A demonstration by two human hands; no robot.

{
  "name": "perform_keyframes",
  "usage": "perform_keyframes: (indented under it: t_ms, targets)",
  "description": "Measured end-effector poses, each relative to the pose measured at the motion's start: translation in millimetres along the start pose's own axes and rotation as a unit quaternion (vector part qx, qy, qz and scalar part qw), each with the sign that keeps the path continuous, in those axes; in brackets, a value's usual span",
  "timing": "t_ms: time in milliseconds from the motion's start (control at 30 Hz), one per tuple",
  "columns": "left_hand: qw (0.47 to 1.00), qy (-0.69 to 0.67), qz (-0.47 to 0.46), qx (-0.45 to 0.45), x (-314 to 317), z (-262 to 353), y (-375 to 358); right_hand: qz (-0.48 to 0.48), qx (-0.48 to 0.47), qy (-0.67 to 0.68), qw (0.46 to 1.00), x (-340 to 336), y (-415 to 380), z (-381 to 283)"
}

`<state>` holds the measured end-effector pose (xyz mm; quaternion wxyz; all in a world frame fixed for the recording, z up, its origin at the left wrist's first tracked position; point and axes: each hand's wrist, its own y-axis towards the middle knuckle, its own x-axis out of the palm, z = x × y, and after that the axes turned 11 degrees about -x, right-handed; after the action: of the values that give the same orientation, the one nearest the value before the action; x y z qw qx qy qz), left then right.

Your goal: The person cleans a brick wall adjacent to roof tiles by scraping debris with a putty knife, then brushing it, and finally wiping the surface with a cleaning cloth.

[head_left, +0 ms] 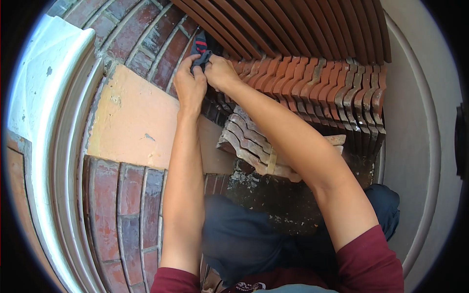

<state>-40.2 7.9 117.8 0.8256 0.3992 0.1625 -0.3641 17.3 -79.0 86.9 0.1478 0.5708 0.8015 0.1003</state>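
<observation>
Both of my hands are raised in front of the brick wall, close together on a small dark grey cloth item with red stripes (201, 45). My left hand (189, 84) pinches its lower edge from the left. From the right, my right hand (221, 73) grips the same edge with curled fingers. Its exact kind I cannot make out, since my fingers cover part of it. Just right of my hands stands a row of orange-red roof tiles (312, 85), stacked on edge. Below my right forearm lies a smaller stack of weathered, pale tiles (248, 139).
Long brown ribbed pieces (293, 24) rest above the tile row. A brick wall (132, 195) with a peach plastered panel (137, 117) runs along the left, beside a white moulding (63, 97). At the right is a pale wall (415, 122). Debris dots the dark floor (273, 200).
</observation>
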Motion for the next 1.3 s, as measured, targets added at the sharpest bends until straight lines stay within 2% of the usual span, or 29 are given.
perform_keyframes:
  t_ms: [67, 200, 300, 333, 433, 533, 567, 700, 767, 800, 833, 900, 933, 967, 1067, 1167, 1200, 1267, 1300]
  targets:
    - [1.0, 0.02, 0.0, -0.007, 4, -17, 1, -0.028, 0.046, 0.001, 0.999, 8, 10, 2]
    - [0.993, -0.086, -0.033, -0.078, 5, -24, 1, 0.058, -0.031, -0.011, 0.998, 24, 21, 9]
    - [0.986, -0.161, -0.023, -0.043, 16, -21, 5, 0.083, -0.056, 0.008, 0.995, 23, 47, 18]
    - [0.986, -0.152, -0.034, -0.056, 16, -18, 5, 0.099, -0.061, 0.012, 0.993, 27, 51, 24]
    - [0.981, -0.144, -0.084, -0.094, 12, -8, -2, 0.072, -0.012, 0.024, 0.997, 25, 23, 27]
    - [0.994, -0.092, -0.044, -0.03, 17, 3, -8, 0.073, -0.011, 0.137, 0.988, 15, 37, 26]
    - [0.996, -0.081, -0.02, -0.026, 24, -2, -6, 0.025, -0.074, -0.062, 0.995, 6, 45, 24]
    - [0.99, -0.116, -0.047, -0.072, 17, -3, -4, 0.031, -0.083, -0.005, 0.996, 13, 46, 25]
    - [0.986, -0.119, -0.072, -0.096, 11, 0, -5, 0.029, -0.041, 0.044, 0.998, 14, 35, 32]
    - [0.989, -0.105, -0.061, -0.084, 13, 0, -6, 0.029, -0.02, 0.067, 0.997, 14, 34, 37]
    - [0.992, -0.091, -0.047, -0.07, 18, -2, -6, 0.053, 0.041, 0.16, 0.985, 15, 42, 40]
    - [0.998, -0.058, 0.007, -0.036, 29, -5, -6, 0.058, -0.062, -0.035, 0.996, 14, 59, 39]
    - [0.995, -0.082, 0.001, -0.049, 30, -6, -4, 0.06, -0.114, -0.132, 0.983, 16, 64, 35]
    - [0.992, -0.106, -0.004, -0.064, 30, -8, -2, 0.08, -0.111, -0.16, 0.978, 21, 64, 31]
    - [0.989, -0.114, -0.019, -0.097, 23, -8, -4, 0.01, -0.118, -0.015, 0.993, 15, 51, 45]
    - [0.989, -0.095, -0.016, -0.114, 23, -5, -8, 0.032, -0.05, 0.064, 0.996, 16, 34, 38]
    - [0.989, -0.087, -0.012, -0.116, 25, -4, -7, 0.026, -0.072, 0.032, 0.997, 14, 40, 37]
    - [0.994, -0.072, 0.059, -0.064, 42, -13, -6, 0.016, -0.109, -0.03, 0.993, 13, 52, 36]
    - [0.993, -0.064, 0.095, -0.038, 44, -12, -4, 0.027, -0.091, -0.041, 0.995, 13, 57, 33]
